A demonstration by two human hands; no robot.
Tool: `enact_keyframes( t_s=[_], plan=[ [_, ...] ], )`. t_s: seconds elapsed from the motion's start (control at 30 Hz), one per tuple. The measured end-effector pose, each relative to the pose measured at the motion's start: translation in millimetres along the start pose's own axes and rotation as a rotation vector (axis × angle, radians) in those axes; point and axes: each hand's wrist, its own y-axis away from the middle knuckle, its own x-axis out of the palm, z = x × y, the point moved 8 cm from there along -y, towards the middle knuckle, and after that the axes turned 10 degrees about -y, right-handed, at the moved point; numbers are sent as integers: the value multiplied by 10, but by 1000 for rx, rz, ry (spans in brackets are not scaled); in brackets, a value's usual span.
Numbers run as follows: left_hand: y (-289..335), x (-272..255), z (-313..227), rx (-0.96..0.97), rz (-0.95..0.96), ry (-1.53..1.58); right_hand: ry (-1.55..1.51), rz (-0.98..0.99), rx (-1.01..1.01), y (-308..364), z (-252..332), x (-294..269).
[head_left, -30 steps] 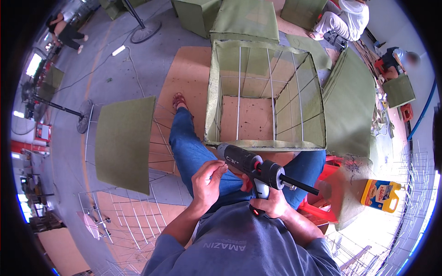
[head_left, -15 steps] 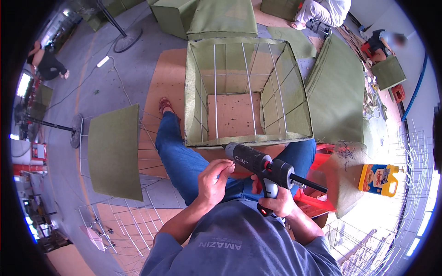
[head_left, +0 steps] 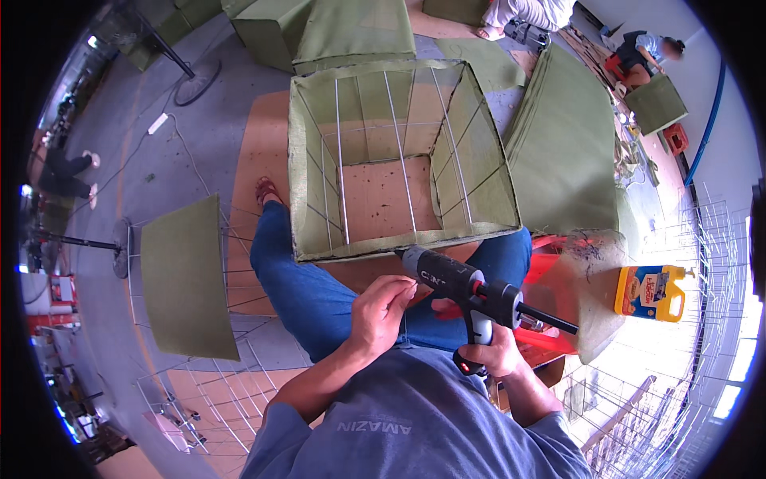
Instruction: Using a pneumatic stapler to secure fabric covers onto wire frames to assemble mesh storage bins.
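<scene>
In my right hand [head_left: 496,353] is a black and grey hot glue gun [head_left: 455,281], my fingers wrapped round its grip, a black glue stick [head_left: 550,318] jutting from its back end. Its nozzle points left, at the near edge of a box-shaped wire frame [head_left: 403,241] covered in green fabric. That frame rests against my knees, its open side with thin metal rods toward me. My left hand [head_left: 381,317] is closed in a pinch just below the gun's front; whatever sits between those fingertips is too small or hidden to tell.
A stack of green fabric [head_left: 566,152] lies to the right, near a red stool [head_left: 542,291] and a yellow jug [head_left: 650,293]. Wire grids [head_left: 215,391] and a green panel [head_left: 187,279] lie left. Covered boxes [head_left: 355,32] stand ahead; other people sit at the far right.
The whole view has shifted, so the frame appears farther left and slightly turned. Along its near edge, the glue gun and my left hand have moved a little to the right.
</scene>
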Motion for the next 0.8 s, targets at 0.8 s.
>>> enact_keyframes(
  t_s=[0.8],
  plan=[
    [-254,681,-239,88,129,91,-24,-266,14,409,-26,-652]
  ],
)
